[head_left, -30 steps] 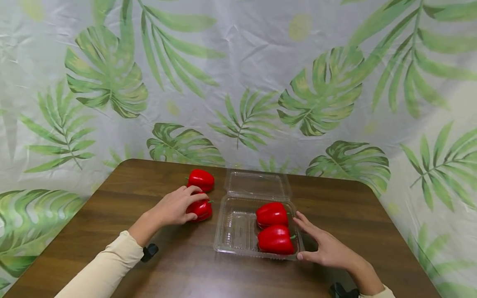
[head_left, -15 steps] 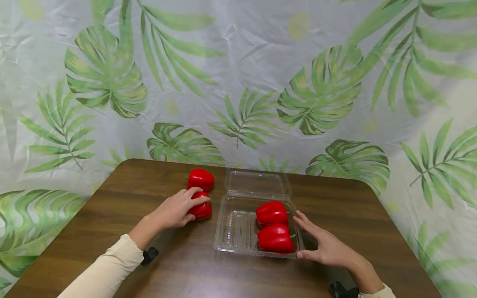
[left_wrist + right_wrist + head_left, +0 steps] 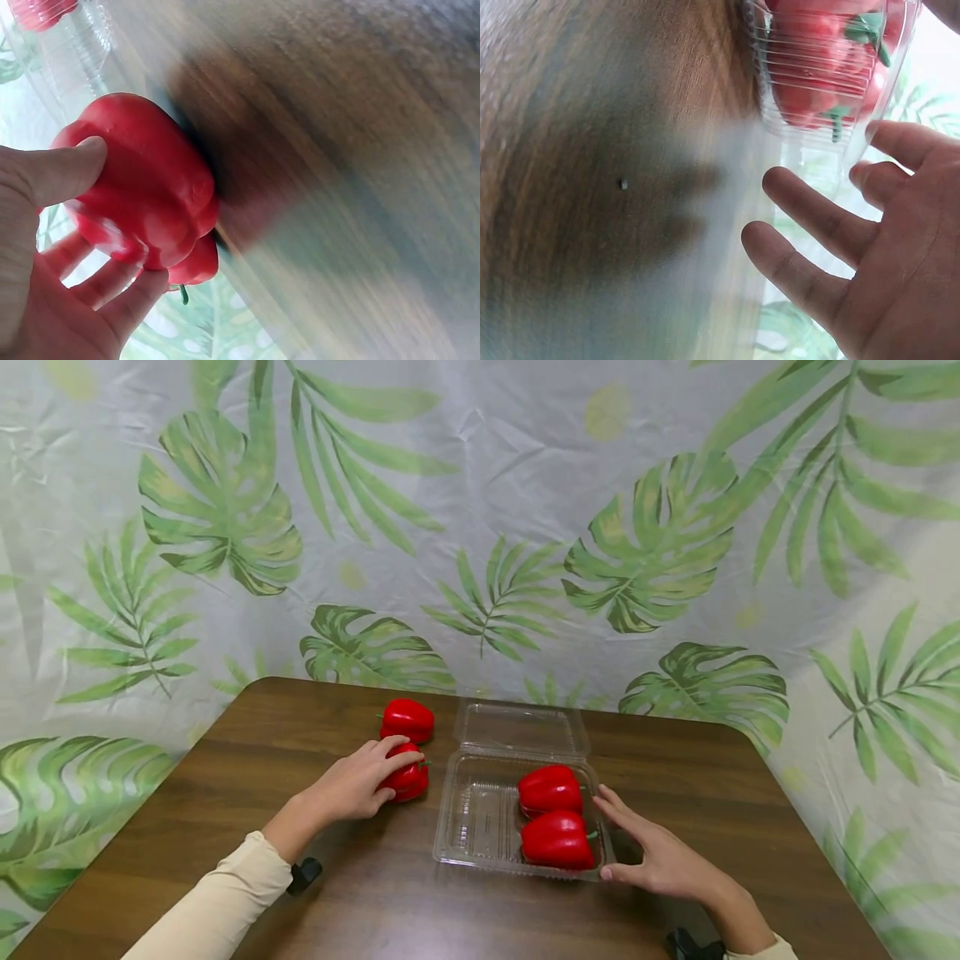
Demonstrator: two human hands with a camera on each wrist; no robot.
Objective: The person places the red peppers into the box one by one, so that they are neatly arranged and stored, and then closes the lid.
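My left hand (image 3: 358, 781) grips a red bell pepper (image 3: 408, 774) that sits on the table left of the clear plastic container. The left wrist view shows the thumb on one side of this pepper (image 3: 150, 180) and the fingers curled against the other. Just behind it lies another red bell pepper (image 3: 407, 721). Two more red bell peppers, a rear one (image 3: 550, 790) and a front one (image 3: 557, 841), lie in the right half of the open container (image 3: 442, 827). My right hand (image 3: 663, 856) rests at the container's right edge, fingers spread and fairly straight, holding nothing.
The container's hinged clear lid (image 3: 521, 729) lies folded back toward the table's far edge. The brown wooden table (image 3: 390, 893) has rounded far corners. Behind it hangs a leaf-patterned curtain (image 3: 480, 510).
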